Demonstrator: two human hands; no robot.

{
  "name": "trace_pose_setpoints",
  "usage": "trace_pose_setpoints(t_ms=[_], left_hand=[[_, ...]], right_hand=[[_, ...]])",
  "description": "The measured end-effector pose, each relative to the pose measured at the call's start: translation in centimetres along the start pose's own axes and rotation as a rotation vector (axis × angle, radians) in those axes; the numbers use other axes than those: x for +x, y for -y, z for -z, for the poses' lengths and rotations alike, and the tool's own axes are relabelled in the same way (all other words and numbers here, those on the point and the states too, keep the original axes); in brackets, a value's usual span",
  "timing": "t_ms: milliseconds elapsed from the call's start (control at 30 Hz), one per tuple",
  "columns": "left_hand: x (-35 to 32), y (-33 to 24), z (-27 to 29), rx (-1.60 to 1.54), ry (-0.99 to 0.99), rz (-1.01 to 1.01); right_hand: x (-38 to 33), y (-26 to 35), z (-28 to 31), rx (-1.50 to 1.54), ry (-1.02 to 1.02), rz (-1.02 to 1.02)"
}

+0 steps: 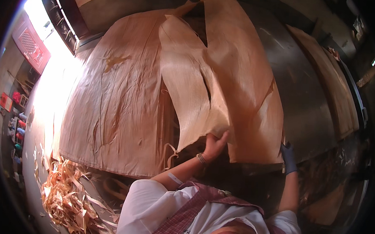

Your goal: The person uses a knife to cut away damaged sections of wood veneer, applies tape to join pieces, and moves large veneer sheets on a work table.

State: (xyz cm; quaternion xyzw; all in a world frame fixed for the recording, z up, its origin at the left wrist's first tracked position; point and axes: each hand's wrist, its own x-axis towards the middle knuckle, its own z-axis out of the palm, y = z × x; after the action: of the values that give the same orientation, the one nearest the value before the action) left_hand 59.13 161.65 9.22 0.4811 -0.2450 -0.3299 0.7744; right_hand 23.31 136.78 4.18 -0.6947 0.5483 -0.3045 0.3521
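Thin split veneer sheet [222, 76], lifted at 12 o'clock over the surface [305, 101], is pinched at its lower edge by the bare left hand [214, 144] and gloved right hand [288, 157]; uneven pull likely lengthens the tear.

Split veneer sheet [214, 76] lies on top of a wider sheet [117, 101], which extends to its left. Dark table surface [301, 92] to the right; another sheet [331, 90] beyond that. Shavings pile [69, 199] on floor, lower left.
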Motion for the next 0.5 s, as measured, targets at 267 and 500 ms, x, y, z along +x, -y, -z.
trace_pose_setpoints(t_ms=[267,500], left_hand=[[1.9,3.2,-22.5,0.879,0.713,0.095],[0.3,17.3,-37.7,2.036,0.431,-1.481]], right_hand=[[5.2,-14.8,13.9,-0.406,0.211,0.174],[8.7,-22.6,23.3,-0.424,0.204,0.264]])
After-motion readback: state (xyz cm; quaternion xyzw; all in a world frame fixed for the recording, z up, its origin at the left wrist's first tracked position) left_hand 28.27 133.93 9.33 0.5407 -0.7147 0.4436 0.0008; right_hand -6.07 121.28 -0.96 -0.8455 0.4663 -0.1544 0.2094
